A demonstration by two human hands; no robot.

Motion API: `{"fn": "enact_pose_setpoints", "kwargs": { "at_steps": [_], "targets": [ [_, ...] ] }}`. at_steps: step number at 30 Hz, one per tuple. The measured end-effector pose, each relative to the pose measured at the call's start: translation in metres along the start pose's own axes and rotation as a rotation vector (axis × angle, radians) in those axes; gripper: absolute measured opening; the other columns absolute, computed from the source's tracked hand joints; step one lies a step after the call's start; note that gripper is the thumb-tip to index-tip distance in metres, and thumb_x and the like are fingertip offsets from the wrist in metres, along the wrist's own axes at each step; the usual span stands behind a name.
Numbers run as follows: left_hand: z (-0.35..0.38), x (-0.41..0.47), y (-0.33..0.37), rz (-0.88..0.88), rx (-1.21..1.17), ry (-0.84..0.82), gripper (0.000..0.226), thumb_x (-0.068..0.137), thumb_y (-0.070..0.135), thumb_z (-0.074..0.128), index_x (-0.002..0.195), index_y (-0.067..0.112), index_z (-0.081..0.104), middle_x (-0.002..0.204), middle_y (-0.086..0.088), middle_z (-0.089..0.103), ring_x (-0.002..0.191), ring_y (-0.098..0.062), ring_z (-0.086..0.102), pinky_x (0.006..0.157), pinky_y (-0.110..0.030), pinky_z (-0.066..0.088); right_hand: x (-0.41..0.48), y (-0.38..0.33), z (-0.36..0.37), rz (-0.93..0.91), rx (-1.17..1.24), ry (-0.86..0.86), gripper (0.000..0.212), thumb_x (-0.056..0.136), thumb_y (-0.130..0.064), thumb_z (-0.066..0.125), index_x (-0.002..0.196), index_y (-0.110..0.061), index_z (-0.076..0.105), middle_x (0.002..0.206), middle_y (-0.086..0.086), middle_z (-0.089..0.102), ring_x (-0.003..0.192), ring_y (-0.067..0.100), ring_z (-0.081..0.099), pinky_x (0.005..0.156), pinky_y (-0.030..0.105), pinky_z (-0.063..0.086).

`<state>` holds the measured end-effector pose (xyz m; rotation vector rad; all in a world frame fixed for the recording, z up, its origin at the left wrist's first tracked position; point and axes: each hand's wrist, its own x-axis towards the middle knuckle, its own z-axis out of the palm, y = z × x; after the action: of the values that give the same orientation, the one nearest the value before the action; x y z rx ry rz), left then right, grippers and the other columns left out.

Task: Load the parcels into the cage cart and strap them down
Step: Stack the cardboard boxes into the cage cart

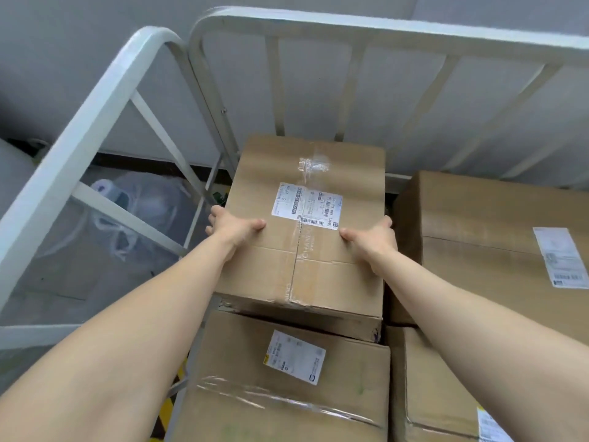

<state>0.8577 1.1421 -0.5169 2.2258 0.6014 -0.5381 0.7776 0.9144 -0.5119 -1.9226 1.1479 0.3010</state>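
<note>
A brown cardboard parcel (306,250) is found at the left rear of the cage cart (350,30), just in front of the back railing and near the left side rail (95,122). It is gripped from both sides along its nearer half. The left hand (234,226) is wrapped over the left top edge, with the thumb laid on the top face and the fingers curled down the side. The right hand (371,239) is set likewise on the right top edge, thumb on top, while most of its fingers are hidden behind the box. The parcel therefore lies between the two hands and stretches beyond them toward the back railing. A white shipping label (307,204) is stuck on the top face, just beyond the thumbs, and clear tape is run along the middle seam. The near lower edge is seen above the far end of a lower front parcel (287,378) — whether the load is set down cannot be told. To the right a large parcel (494,218) is stacked, and before it a low right parcel (430,378) is placed. Outside the left side rail a clear plastic bag (137,202) is seen on the floor, and nearer the viewer a yellow-and-black floor stripe (172,400) is visible.
</note>
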Motion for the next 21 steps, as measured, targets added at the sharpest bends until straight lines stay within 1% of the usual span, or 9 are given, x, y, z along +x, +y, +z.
{"fn": "enact_pose_setpoints", "kwargs": {
  "at_steps": [4,8,13,16,18,21],
  "targets": [
    [0.014,0.029,-0.014,0.0,0.005,0.002,0.095,0.068,0.04,0.08,0.138,0.007,0.025,0.145,-0.013,0.033,0.132,-0.034,0.033,0.108,-0.048,0.032,0.022,0.008,0.023,-0.03,-0.009,-0.012,0.085,0.075,-0.03,0.078,0.139,-0.006,0.028,0.14,0.016,0.043,0.121,0.036,0.05,0.097,0.04,0.046],
    [0.025,0.048,-0.032,-0.023,0.004,-0.009,0.094,0.069,0.038,0.08,0.138,0.007,0.025,0.144,-0.012,0.034,0.132,-0.032,0.033,0.108,-0.048,0.032,0.037,0.02,0.043,-0.024,-0.02,-0.037,0.085,0.075,-0.027,0.078,0.14,-0.007,0.027,0.14,0.015,0.044,0.12,0.034,0.051,0.095,0.038,0.044],
    [0.035,0.063,-0.051,-0.042,0.022,-0.015,0.093,0.07,0.036,0.081,0.138,0.007,0.025,0.144,-0.012,0.034,0.132,-0.032,0.033,0.109,-0.048,0.031,0.049,0.036,0.064,-0.008,-0.022,-0.087,0.081,0.075,-0.024,0.077,0.137,-0.009,0.027,0.137,0.015,0.046,0.119,0.034,0.052,0.098,0.042,0.046],
    [0.037,0.069,-0.055,-0.028,0.068,0.006,0.095,0.069,0.04,0.081,0.139,0.008,0.026,0.144,-0.012,0.034,0.133,-0.033,0.033,0.11,-0.051,0.027,0.054,0.036,0.069,-0.009,-0.031,-0.089,0.086,0.077,-0.024,0.075,0.142,-0.008,0.022,0.14,0.015,0.042,0.12,0.035,0.051,0.099,0.041,0.045],
    [0.037,0.069,-0.055,-0.034,0.073,0.007,0.095,0.069,0.04,0.08,0.139,0.008,0.025,0.145,-0.011,0.034,0.132,-0.033,0.035,0.109,-0.053,0.028,0.054,0.035,0.068,-0.012,-0.056,-0.1,0.089,0.079,-0.025,0.073,0.146,-0.009,0.016,0.143,0.016,0.038,0.122,0.035,0.049,0.099,0.039,0.043],
    [0.037,0.063,-0.047,-0.042,0.111,0.009,0.092,0.073,0.04,0.078,0.14,0.008,0.025,0.145,-0.013,0.034,0.132,-0.035,0.035,0.109,-0.052,0.03,0.051,0.032,0.059,-0.01,-0.125,-0.163,0.098,0.085,-0.031,0.069,0.152,-0.011,0.001,0.149,0.016,0.032,0.13,0.034,0.043,0.105,0.039,0.037]
  ]
}}
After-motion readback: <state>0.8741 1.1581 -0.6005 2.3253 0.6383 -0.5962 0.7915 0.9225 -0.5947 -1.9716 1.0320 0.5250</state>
